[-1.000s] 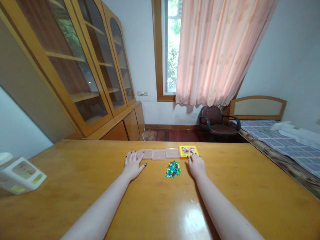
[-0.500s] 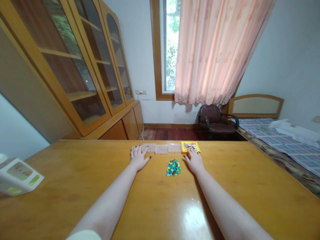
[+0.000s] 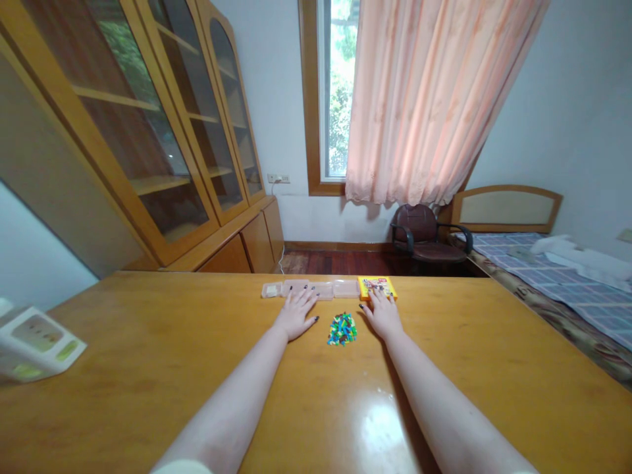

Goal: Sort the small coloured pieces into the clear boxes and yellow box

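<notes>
My left hand (image 3: 295, 314) is spread flat, its fingertips over the near edges of the middle clear plastic boxes. Several of these shallow clear boxes stand in a row: a small one (image 3: 271, 290) at the left end with something pale in it, and a wider one (image 3: 346, 288) toward the right. At the row's right end lies a yellow box (image 3: 369, 284) with printed pictures. My right hand (image 3: 385, 316) has its fingers apart, fingertips on the yellow box's near part. Between the hands sits a pile of small blue, green, yellow, white and brown building bricks (image 3: 342, 330).
All this is on a wide wooden table (image 3: 148, 368). A white container (image 3: 39, 345) with windows stands at the left edge. Beyond the table are a glass-door cabinet (image 3: 192, 131), a brown armchair (image 3: 419, 234), and a bed (image 3: 533, 263) on the right.
My left hand has slid right along the row of clear boxes, uncovering the small box at the left end. My right hand stays at the yellow box. The brick pile has not changed.
</notes>
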{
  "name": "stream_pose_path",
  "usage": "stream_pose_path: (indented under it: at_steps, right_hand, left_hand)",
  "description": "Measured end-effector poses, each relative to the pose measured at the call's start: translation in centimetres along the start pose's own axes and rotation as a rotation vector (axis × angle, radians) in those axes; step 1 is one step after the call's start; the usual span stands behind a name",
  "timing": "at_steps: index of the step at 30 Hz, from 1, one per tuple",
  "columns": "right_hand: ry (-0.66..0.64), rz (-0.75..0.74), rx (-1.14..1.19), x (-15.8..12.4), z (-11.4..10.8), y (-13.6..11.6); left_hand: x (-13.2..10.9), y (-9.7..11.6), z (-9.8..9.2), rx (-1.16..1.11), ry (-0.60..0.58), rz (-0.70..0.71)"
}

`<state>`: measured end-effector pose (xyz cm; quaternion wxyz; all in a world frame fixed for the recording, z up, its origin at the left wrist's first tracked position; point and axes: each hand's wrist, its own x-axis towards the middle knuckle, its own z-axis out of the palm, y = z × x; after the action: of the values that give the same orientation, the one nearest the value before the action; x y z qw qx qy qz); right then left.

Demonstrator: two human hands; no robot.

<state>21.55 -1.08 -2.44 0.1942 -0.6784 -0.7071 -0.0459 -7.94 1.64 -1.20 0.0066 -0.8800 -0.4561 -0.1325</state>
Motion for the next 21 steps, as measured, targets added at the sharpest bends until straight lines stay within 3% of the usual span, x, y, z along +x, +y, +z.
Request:
stream_pose_path:
  at_steps: [3,8,15,21]
  right_hand:
    - [-0.014,0.02,0.006,0.0,0.0,0.0]
    - [0.009,0.027,0.027,-0.1,-0.3,-0.1]
    - [0.057,0.021,0.045,-0.1,-0.4,-0.1]
    - [0.046,0.017,0.027,-0.1,-0.5,-0.1]
  left_hand:
    - [0.7,1.1,0.4,-0.034,-0.044,-0.017]
    - [0.9,0.7,0.7,-0.054,-0.059,-0.044]
    - [0.9,0.2,1.4,-0.004,0.062,-0.239]
    - [0.7,0.0,1.4,-0.021,0.096,-0.237]
